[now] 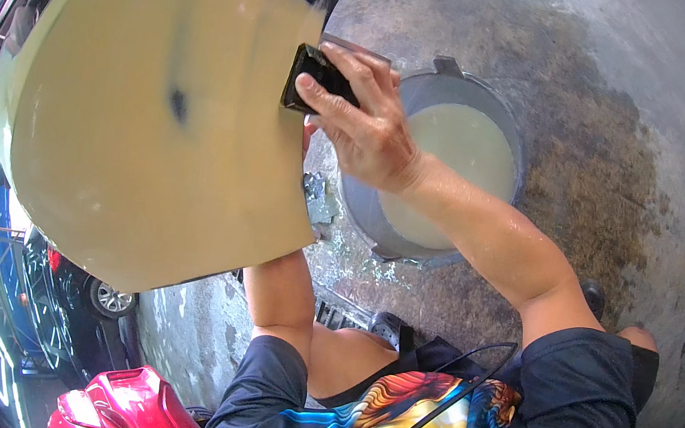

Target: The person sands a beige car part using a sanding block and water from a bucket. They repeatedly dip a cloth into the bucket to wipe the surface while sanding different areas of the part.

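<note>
A large curved car body panel (152,124), coated in beige with a dark band along its top, fills the left half of the view. My right hand (366,116) is closed around a black sanding block (320,82), fingers over its top and far side. The block rests against the panel's right edge. From below, my left forearm (282,289) reaches up behind the panel's lower right corner. The panel hides my left hand, so its fingers do not show.
Right of the panel, a grey tub (423,235) of cloudy water stands on the wet concrete floor (581,161). Scraps of grey sheet (322,202) lie between panel and tub. At lower left are a shiny red object (132,408) and a dark car with a wheel (111,298).
</note>
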### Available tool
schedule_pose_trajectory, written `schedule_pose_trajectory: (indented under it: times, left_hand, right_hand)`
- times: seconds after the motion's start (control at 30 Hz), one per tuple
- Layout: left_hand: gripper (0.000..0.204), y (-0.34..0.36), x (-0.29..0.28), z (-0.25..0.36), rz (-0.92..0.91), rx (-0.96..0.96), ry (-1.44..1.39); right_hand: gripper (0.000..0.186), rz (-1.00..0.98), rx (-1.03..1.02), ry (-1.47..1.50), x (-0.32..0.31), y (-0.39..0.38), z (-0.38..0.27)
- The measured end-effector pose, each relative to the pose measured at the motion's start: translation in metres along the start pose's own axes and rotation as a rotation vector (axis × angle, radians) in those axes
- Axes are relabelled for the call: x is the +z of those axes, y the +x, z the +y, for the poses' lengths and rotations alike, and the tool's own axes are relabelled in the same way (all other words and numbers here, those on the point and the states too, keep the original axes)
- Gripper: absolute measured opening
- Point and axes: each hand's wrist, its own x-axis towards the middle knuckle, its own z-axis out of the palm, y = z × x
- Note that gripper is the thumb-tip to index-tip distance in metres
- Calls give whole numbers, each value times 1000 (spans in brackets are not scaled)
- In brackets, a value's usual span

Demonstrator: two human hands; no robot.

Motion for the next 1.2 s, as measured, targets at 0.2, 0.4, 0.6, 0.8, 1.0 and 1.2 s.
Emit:
schedule_pose_trajectory:
  times: [0.2,0.4,0.6,0.8,1.0,1.2]
  left_hand:
    - [73,-11,-8,-1,160,-89,-395]
    - [75,-4,-12,-1,-22,-23,-28]
    - [73,-13,-10,1,-10,-15,49]
    - [71,-14,4,4,-23,-12,74]
    - [66,-2,-7,7,-56,-39,-18]
    - [63,-11,2,14,137,26,38]
  right_hand:
    - [48,20,196,-98,0,13,2]
    - [48,-30,52,20,-4,11,-9]
    - [48,-29,182,-52,-3,5,-7]
    - [51,-23,86,-46,-6,17,-3]
    - [48,32,22,26,-9,16,-17]
    - [50,-29,128,49,-25,-18,-13]
